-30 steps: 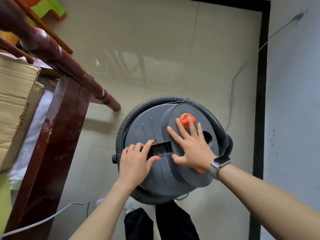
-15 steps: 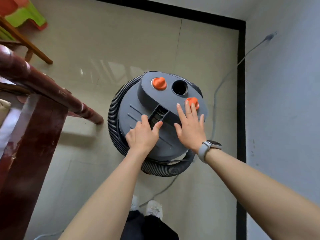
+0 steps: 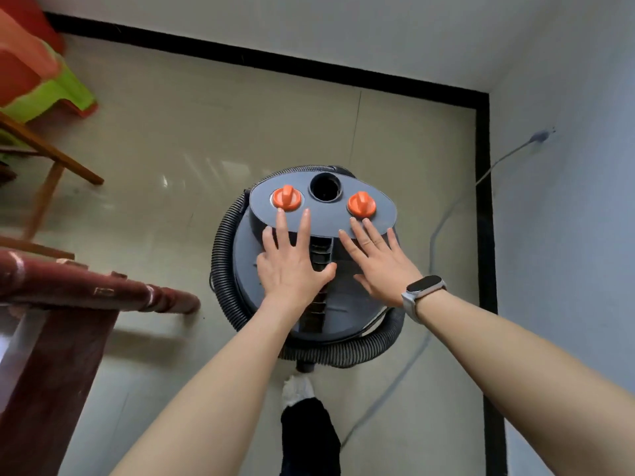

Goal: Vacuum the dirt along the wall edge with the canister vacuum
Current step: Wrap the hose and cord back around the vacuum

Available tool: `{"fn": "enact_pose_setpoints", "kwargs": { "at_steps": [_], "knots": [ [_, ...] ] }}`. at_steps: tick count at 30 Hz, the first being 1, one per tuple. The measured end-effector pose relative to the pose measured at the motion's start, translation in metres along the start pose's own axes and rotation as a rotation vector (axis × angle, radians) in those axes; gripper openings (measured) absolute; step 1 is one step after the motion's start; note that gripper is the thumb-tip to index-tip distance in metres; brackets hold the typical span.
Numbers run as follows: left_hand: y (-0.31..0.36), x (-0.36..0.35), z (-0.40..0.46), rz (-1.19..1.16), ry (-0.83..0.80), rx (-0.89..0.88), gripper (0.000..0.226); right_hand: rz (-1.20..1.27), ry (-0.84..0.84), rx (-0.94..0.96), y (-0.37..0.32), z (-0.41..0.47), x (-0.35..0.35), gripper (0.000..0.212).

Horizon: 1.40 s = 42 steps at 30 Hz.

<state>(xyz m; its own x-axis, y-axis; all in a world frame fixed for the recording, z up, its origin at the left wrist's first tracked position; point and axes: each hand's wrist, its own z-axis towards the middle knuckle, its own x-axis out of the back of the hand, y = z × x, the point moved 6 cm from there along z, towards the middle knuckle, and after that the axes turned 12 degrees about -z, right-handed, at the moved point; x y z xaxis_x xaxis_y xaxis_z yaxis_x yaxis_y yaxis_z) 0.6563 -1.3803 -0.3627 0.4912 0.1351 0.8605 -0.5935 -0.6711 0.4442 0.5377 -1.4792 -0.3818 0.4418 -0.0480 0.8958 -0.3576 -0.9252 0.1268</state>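
Observation:
A round grey canister vacuum (image 3: pixel 347 218) stands on the tiled floor near the room's corner. Its lid carries two orange knobs, the left knob (image 3: pixel 287 198) and the right knob (image 3: pixel 361 203), with a black round port (image 3: pixel 325 187) between them. A ribbed black hose (image 3: pixel 225 242) is wound around the body. My left hand (image 3: pixel 292 259) lies flat on the lid, fingers spread, fingertips just below the left knob. My right hand (image 3: pixel 376 261), with a wrist band, lies flat beside it, fingertips just under the right knob. Neither hand grips anything.
A black skirting strip (image 3: pixel 484 201) lines the walls at the back and right. A grey power cord (image 3: pixel 446 214) runs from a wall plug (image 3: pixel 541 135) down across the floor. Dark red wooden furniture (image 3: pixel 89 290) juts in at left; stacked plastic stools (image 3: pixel 41 77) and a wooden chair leg (image 3: pixel 44 197) stand far left.
The vacuum has turned so both knobs face the far wall. My left hand moved off the handle slot and now lies flat; the view shifted toward the corner.

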Motion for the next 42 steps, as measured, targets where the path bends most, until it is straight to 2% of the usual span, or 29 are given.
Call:
{"fn": "enact_pose_setpoints", "kwargs": {
  "at_steps": [3, 7, 11, 13, 15, 21, 27, 31, 36, 42],
  "knots": [
    [-0.007, -0.002, 0.033, 0.152, -0.049, -0.015, 0.095, -0.014, 0.012, 0.065, 0.028, 0.026, 0.008, 0.081],
    [-0.021, -0.003, 0.063, 0.105, -0.081, 0.054, 0.098, -0.038, 0.053, 0.125, 0.057, 0.063, 0.020, 0.079],
    [-0.018, 0.004, 0.087, 0.114, -0.061, 0.067, 0.079, -0.050, 0.055, 0.172, 0.078, 0.103, 0.037, 0.072],
    [-0.019, 0.009, 0.103, 0.050, -0.022, 0.127, 0.067, -0.045, 0.168, 0.221, 0.086, 0.121, 0.061, 0.066],
    [-0.016, 0.014, 0.119, -0.069, 0.029, 0.203, 0.065, -0.038, 0.328, 0.242, 0.096, 0.143, 0.081, 0.056],
    [-0.014, 0.022, 0.158, -0.241, 0.149, 0.354, 0.058, -0.120, 0.408, 0.345, 0.106, 0.219, 0.113, 0.051],
    [-0.043, 0.045, 0.210, -0.308, 0.238, 0.430, 0.056, -0.195, 0.283, 0.497, 0.094, 0.308, 0.138, 0.053],
    [-0.072, 0.065, 0.240, -0.317, 0.270, 0.439, 0.058, -0.157, 0.333, 0.508, 0.079, 0.347, 0.161, 0.053],
    [-0.129, 0.103, 0.290, -0.332, 0.218, 0.444, 0.057, -0.133, 0.377, 0.470, 0.047, 0.405, 0.190, 0.057],
    [-0.186, 0.151, 0.356, -0.219, 0.199, 0.491, 0.056, -0.094, 0.425, 0.443, 0.012, 0.489, 0.231, 0.057]
  ]
}}
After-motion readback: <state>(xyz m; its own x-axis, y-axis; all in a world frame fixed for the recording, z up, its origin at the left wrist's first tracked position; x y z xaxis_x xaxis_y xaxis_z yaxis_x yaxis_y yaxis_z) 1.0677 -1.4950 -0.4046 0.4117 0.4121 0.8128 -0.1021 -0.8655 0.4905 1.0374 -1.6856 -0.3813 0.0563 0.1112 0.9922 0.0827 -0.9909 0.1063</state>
